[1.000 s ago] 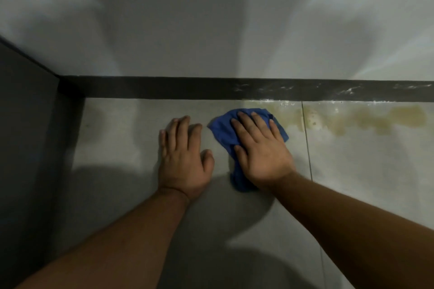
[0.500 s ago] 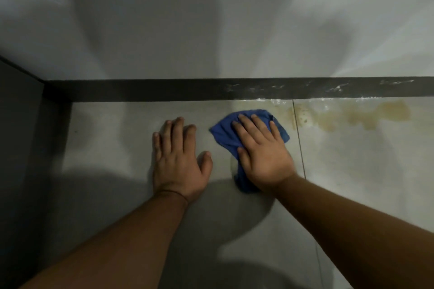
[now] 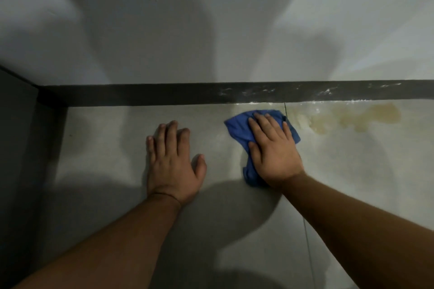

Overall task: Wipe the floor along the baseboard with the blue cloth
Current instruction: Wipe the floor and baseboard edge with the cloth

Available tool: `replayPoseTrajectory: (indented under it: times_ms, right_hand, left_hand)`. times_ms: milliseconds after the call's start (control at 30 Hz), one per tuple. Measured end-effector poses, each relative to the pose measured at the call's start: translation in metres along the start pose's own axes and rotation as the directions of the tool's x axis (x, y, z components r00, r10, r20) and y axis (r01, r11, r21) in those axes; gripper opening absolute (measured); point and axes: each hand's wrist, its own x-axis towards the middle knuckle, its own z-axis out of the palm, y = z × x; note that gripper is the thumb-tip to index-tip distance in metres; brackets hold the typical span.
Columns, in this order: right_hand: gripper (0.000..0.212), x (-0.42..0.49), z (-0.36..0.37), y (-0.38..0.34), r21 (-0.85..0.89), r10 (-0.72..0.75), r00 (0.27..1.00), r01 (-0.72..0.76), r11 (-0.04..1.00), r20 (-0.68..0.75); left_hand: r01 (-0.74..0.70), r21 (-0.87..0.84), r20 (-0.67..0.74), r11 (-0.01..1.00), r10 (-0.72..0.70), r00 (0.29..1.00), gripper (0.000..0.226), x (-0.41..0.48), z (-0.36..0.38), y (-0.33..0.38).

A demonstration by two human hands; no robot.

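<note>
Pressing down flat, the right hand (image 3: pixel 273 150) pins the blue cloth (image 3: pixel 237 128) to the floor (image 3: pixel 112 138), fingers extended and held close together over the crumpled fabric so the whole palm can drive it. The cloth sits just beside the dark baseboard (image 3: pixel 141 94), its far edge nearly touching the strip, with one tail bunched out below the wrist. It looks soft and rumpled, probably a thin microfibre, though the dim light makes the weave hard to read.

Resting bare on the tile well to the left, the left hand (image 3: pixel 173 159) lies palm down, fingers together and thumb angled out; it seems placed as a prop for body weight rather than for wiping.

Smooth pale tile carries a brownish, blotchy stain (image 3: pixel 352 118) right of the cloth, past a thin grout line (image 3: pixel 285 110), along the wall's foot. That patch is likely the next stretch to wipe. White scuffs fleck the baseboard above it.
</note>
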Motion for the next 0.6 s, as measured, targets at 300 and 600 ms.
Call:
replayPoseTrajectory:
  times_ms: [300, 600]
  right_hand:
    - [0.062, 0.035, -0.001, -0.002, 0.012, 0.38, 0.919, -0.381, 0.925, -0.101]
    - [0.058, 0.017, -0.002, 0.004, 0.067, 0.251, 0.947, -0.242, 0.968, -0.201]
  left_hand:
    - [-0.011, -0.022, -0.059, 1.0, 0.01, 0.998, 0.07, -0.001, 0.003, 0.001]
    - [-0.003, -0.042, -0.091, 0.999, -0.001, 0.996, 0.071, 0.0, 0.004, 0.0]
